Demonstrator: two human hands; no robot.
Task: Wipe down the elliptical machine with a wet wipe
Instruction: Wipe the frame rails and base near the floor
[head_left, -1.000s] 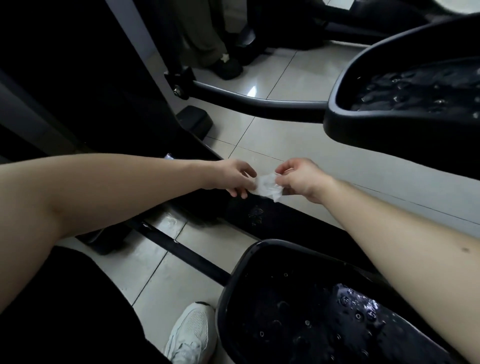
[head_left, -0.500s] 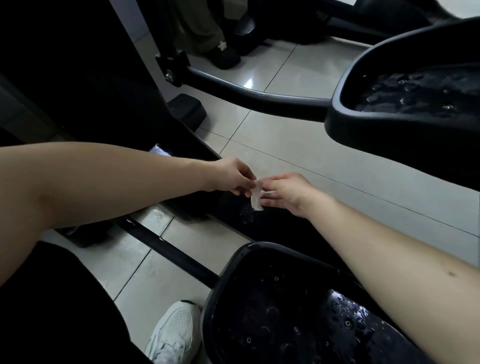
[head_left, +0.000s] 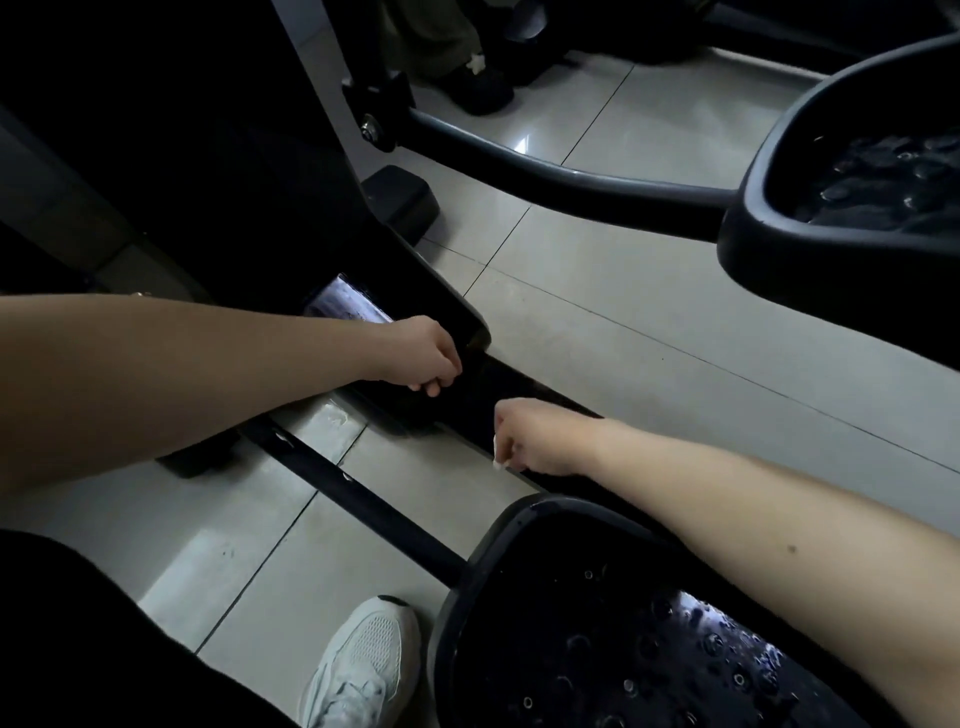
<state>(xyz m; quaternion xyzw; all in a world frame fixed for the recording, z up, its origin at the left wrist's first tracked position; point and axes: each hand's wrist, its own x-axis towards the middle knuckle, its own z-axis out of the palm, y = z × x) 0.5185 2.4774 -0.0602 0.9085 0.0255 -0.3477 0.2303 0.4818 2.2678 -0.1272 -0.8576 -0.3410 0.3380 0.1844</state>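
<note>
Shoe (head_left: 371, 660): white, on floor (head_left: 597, 332).
Near pedal (head_left: 571, 623): black, wet.
Right hand (head_left: 540, 439): fingers clamped on wipe (head_left: 497, 458), over elliptical (head_left: 426, 291) base.
Left hand (head_left: 426, 358): fingers curled together, nothing visible inside.
Far pedal (head_left: 831, 218): black.

The near black oval plastic foot pedal (head_left: 597, 649) is glossy, its tread studded with small raised rings that shine as if wet. The far black plastic pedal (head_left: 857, 208) shows the same bumpy sheen inside a smoother, duller rim. The curved dark metal bar (head_left: 571, 182) has a smooth satin coat with a bright metal bolt (head_left: 370, 124) at its joint, the pale grey floor tiles (head_left: 623, 338) are polished and mirror-glossy, the white mesh-cloth sneaker (head_left: 369, 660) looks matt and woven, and the small white wet wipe (head_left: 497, 460) is perhaps thin soft cloth.
</note>
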